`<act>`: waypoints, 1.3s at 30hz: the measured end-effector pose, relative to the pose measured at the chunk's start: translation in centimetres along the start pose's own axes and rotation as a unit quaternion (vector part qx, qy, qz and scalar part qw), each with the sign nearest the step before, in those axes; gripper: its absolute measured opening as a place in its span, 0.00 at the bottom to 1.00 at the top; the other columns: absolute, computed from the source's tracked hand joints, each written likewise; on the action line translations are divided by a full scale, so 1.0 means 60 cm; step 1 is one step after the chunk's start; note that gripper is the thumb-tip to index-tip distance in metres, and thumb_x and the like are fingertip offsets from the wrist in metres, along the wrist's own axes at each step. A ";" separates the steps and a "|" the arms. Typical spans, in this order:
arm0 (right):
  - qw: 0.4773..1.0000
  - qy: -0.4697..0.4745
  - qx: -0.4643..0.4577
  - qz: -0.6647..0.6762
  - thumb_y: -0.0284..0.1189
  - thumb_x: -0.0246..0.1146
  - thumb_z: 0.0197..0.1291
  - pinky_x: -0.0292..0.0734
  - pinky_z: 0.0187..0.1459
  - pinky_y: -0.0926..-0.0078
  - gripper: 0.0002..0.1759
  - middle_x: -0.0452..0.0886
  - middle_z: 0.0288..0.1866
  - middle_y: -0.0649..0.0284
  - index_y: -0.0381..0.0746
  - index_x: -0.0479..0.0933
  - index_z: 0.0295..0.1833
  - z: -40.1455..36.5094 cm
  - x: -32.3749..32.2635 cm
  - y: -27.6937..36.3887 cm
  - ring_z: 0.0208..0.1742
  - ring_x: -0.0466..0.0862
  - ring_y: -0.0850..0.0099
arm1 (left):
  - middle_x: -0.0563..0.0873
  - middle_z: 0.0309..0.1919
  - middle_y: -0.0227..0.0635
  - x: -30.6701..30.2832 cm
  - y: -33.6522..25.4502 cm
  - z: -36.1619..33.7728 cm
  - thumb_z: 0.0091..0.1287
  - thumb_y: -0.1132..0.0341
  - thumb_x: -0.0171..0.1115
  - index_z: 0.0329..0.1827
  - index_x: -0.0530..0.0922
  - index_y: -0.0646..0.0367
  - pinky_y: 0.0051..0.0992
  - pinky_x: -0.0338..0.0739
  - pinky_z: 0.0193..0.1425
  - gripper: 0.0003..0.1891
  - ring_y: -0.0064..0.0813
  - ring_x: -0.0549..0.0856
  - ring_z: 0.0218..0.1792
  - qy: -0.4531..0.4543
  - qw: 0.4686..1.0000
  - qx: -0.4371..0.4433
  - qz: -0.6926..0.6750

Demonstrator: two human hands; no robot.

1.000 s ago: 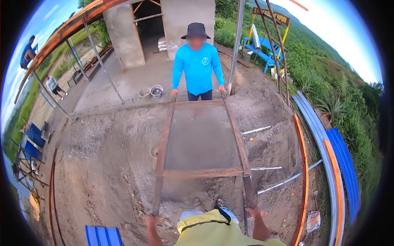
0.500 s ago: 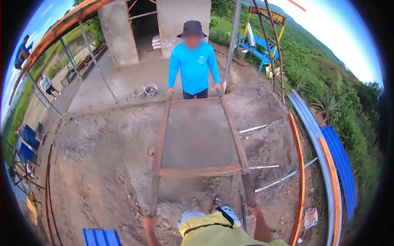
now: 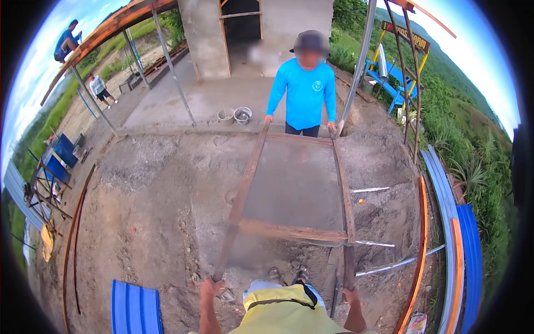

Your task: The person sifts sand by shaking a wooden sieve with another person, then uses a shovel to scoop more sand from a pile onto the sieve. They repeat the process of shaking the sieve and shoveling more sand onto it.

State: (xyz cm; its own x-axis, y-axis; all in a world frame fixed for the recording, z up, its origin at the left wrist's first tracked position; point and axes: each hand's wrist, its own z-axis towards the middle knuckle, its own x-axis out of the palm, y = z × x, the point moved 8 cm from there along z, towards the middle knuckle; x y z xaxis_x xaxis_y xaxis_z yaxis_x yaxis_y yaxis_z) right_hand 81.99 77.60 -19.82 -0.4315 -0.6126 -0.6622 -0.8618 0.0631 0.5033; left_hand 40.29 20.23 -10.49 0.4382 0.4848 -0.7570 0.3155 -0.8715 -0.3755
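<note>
A wooden-framed sand sieve (image 3: 292, 228) hangs between me and a co-worker, its grey mesh (image 3: 295, 186) blurred. My left hand (image 3: 211, 287) is closed around the end of the left handle, low in the head view. On the right handle's end, my right hand (image 3: 351, 295) is wrapped as well. Facing me, a person in a blue long-sleeved shirt (image 3: 303, 92) grips the two far handle ends with both hands. Bare soil and gravel (image 3: 167, 195) lie beneath and around the sieve.
Two buckets (image 3: 242, 115) stand on the concrete ledge behind the co-worker. Metal bars and an orange-brown beam (image 3: 418, 250) lie at right, beside blue roofing sheets (image 3: 470, 261). Another blue sheet (image 3: 136, 307) is at front left. One person (image 3: 68, 42) crouches on the roof beam.
My view has swung left, so the scene sits further right. The sieve has shifted and slanted, its near end leftward relative to its far end. Both my hands still hold its handles.
</note>
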 end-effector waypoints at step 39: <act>0.998 -0.003 -0.039 0.052 0.47 0.74 0.39 0.82 0.32 0.63 0.41 0.83 0.40 0.49 0.25 0.74 0.53 0.030 0.004 0.031 0.39 0.86 0.60 | 0.85 0.39 0.58 -0.022 -0.010 0.017 0.49 0.48 0.69 0.48 0.78 0.66 0.43 0.77 0.49 0.32 0.55 0.84 0.46 -0.021 0.999 0.027 -0.037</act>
State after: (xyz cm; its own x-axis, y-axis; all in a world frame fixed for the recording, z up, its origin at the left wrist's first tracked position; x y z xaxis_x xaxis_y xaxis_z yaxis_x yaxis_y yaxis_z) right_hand 79.80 79.00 -20.02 -0.5186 -0.6019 -0.6073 -0.7897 0.0648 0.6101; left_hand 38.67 20.05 -9.79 0.3799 0.5458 -0.7469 0.2994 -0.8365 -0.4589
